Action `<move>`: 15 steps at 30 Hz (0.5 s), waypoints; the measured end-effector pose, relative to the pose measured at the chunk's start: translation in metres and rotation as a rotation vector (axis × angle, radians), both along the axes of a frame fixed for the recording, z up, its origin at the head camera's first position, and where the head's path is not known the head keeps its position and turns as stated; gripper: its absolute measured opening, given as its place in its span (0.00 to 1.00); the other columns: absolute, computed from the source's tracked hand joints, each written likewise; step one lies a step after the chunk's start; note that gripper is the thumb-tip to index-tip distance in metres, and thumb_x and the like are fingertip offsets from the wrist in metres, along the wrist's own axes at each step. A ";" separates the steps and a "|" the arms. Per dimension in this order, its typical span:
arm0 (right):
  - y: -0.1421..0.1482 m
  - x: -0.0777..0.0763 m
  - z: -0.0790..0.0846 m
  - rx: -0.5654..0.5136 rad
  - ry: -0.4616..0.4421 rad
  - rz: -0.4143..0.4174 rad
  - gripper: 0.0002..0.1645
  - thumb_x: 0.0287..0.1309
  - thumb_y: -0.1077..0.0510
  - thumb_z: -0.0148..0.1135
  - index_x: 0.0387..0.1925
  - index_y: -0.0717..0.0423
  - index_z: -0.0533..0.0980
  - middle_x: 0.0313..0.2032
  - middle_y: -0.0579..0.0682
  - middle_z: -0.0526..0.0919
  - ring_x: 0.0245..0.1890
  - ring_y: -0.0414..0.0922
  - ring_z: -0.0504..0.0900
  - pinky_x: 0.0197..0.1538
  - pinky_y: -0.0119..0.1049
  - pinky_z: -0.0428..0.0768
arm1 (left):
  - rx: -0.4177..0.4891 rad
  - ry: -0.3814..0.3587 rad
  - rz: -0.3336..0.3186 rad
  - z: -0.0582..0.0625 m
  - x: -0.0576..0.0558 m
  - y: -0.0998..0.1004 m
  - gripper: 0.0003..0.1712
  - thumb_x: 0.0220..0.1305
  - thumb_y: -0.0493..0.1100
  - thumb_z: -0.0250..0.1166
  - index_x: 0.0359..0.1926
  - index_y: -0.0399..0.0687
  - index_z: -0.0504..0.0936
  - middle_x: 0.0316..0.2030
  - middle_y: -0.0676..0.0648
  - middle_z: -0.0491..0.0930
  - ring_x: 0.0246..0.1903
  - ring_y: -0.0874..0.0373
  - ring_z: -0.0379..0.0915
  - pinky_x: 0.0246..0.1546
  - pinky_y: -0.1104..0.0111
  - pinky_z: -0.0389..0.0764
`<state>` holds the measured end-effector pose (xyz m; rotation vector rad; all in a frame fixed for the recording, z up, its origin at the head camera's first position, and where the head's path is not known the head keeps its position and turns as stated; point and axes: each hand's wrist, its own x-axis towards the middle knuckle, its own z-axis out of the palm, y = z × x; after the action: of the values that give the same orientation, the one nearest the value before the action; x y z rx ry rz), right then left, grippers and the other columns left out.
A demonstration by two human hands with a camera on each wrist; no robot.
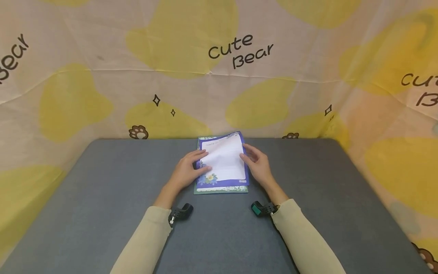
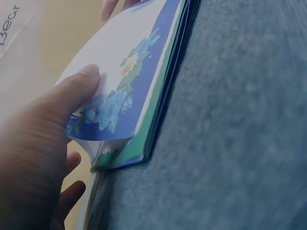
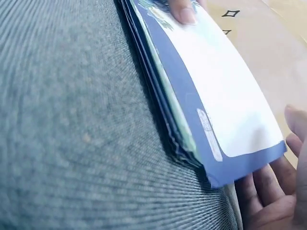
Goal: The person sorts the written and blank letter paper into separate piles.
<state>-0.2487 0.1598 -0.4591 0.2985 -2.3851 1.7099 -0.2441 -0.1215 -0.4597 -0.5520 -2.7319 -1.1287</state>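
Note:
A sheet of paper [image 1: 224,163] with a purple-blue border, a white middle and blue flowers in one corner lies askew over a stack of green-edged paper [image 1: 222,191]. My left hand [image 1: 187,167] holds the sheet at its left side. In the left wrist view the thumb [image 2: 81,88] lies on its face, lower fingers show beside the stack, and the sheet bows up off the pile. At the right edge is my right hand [image 1: 258,163], fingers loosely bent. The right wrist view shows its fingers [image 3: 264,189] under the sheet's corner and its thumb apart from the paper.
The stack sits near the back edge of a grey cloth-covered table [image 1: 119,198]. Behind it hangs a pale curtain [image 1: 191,87] with yellow patches and lettering. Each wrist wears a dark camera band [image 1: 181,212].

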 end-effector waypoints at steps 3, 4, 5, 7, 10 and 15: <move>0.001 -0.001 0.000 -0.036 -0.046 -0.015 0.27 0.66 0.54 0.67 0.65 0.53 0.76 0.67 0.54 0.77 0.68 0.54 0.76 0.68 0.50 0.76 | 0.021 0.000 -0.020 0.003 0.002 0.004 0.36 0.60 0.55 0.74 0.68 0.54 0.77 0.70 0.48 0.74 0.73 0.44 0.64 0.74 0.45 0.62; 0.001 -0.001 0.000 -0.044 -0.058 -0.015 0.28 0.66 0.54 0.66 0.65 0.53 0.76 0.68 0.54 0.76 0.68 0.54 0.76 0.68 0.50 0.76 | 0.029 -0.001 -0.030 0.004 0.002 0.005 0.36 0.60 0.55 0.74 0.68 0.53 0.77 0.70 0.48 0.73 0.73 0.44 0.65 0.75 0.46 0.62; 0.001 -0.002 0.000 -0.044 -0.069 -0.018 0.28 0.66 0.54 0.66 0.66 0.53 0.75 0.69 0.54 0.76 0.68 0.54 0.76 0.68 0.49 0.76 | 0.037 -0.003 -0.038 0.004 0.002 0.006 0.36 0.60 0.54 0.74 0.68 0.53 0.77 0.70 0.48 0.73 0.73 0.44 0.65 0.75 0.46 0.63; 0.001 -0.001 0.003 -0.052 -0.099 -0.020 0.28 0.66 0.57 0.66 0.67 0.54 0.74 0.69 0.55 0.75 0.64 0.56 0.80 0.63 0.47 0.81 | 0.055 -0.006 -0.059 0.006 0.003 0.009 0.36 0.60 0.53 0.74 0.67 0.51 0.77 0.71 0.47 0.73 0.73 0.43 0.64 0.74 0.46 0.63; -0.001 0.007 0.013 -0.054 -0.117 -0.018 0.28 0.67 0.60 0.64 0.68 0.55 0.73 0.68 0.57 0.76 0.57 0.56 0.84 0.53 0.33 0.86 | 0.069 -0.012 -0.067 0.007 0.004 0.014 0.35 0.59 0.51 0.75 0.67 0.50 0.78 0.72 0.46 0.70 0.74 0.42 0.62 0.74 0.44 0.63; 0.001 0.004 0.007 -0.114 -0.095 0.001 0.28 0.67 0.59 0.64 0.68 0.50 0.74 0.68 0.55 0.77 0.47 0.46 0.88 0.44 0.24 0.84 | 0.120 -0.027 0.013 0.008 0.005 0.020 0.34 0.62 0.49 0.73 0.68 0.48 0.76 0.75 0.38 0.62 0.74 0.37 0.60 0.72 0.43 0.65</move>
<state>-0.2446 0.1609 -0.4523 0.2055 -2.3399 1.8919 -0.2391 -0.1015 -0.4517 -0.5063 -2.6636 -1.2952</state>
